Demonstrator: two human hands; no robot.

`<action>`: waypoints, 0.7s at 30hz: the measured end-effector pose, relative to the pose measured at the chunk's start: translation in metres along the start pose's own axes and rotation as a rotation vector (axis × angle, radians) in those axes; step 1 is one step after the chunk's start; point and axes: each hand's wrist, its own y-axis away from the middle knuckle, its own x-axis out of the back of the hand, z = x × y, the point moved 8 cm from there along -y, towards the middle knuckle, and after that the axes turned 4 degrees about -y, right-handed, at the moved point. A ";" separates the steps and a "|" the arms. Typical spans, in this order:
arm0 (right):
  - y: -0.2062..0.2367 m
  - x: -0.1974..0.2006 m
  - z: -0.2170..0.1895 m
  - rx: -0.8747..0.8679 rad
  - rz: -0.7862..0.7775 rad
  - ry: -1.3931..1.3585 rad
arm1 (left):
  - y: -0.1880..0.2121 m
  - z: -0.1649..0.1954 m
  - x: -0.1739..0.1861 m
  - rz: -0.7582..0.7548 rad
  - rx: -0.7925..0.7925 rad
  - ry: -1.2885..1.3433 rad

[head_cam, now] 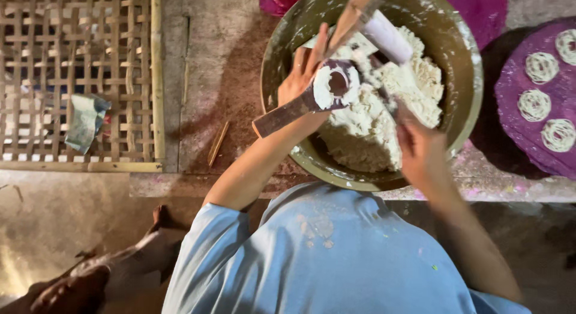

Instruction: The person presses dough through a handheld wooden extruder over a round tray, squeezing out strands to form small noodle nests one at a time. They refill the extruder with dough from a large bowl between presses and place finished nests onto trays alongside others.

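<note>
A large brass-coloured bowl (pixel 462 104) on the ground holds a mound of white dough (pixel 372 128). Over it is a wooden press (pixel 288 113) with a round barrel packed with dough. My left hand (pixel 303 71) grips the press beside the barrel, fingers stretched along it. My right hand (pixel 420 149) is closed over the bowl's near right side on the lower end of a dough-smeared pale handle (pixel 387 35) that slants up across the dough. Dough is smeared on both hands.
A bamboo lattice tray (pixel 78 80) lies at the left with a crumpled paper (pixel 87 122) on it. A small stick (pixel 218 143) lies on the concrete. At the right, a purple mat (pixel 516 80) carries several white noodle coils (pixel 534 105). A bare foot (pixel 150 248) shows at bottom left.
</note>
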 end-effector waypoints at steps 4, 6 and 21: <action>0.009 -0.018 -0.027 0.045 -0.050 -0.232 | -0.008 -0.015 0.003 -0.124 0.142 0.114; 0.013 -0.022 -0.018 -0.098 -0.151 -0.258 | -0.014 -0.006 0.020 0.016 0.017 -0.040; -0.004 -0.013 -0.019 -0.056 -0.348 -0.062 | -0.014 -0.060 -0.037 -0.045 0.123 0.053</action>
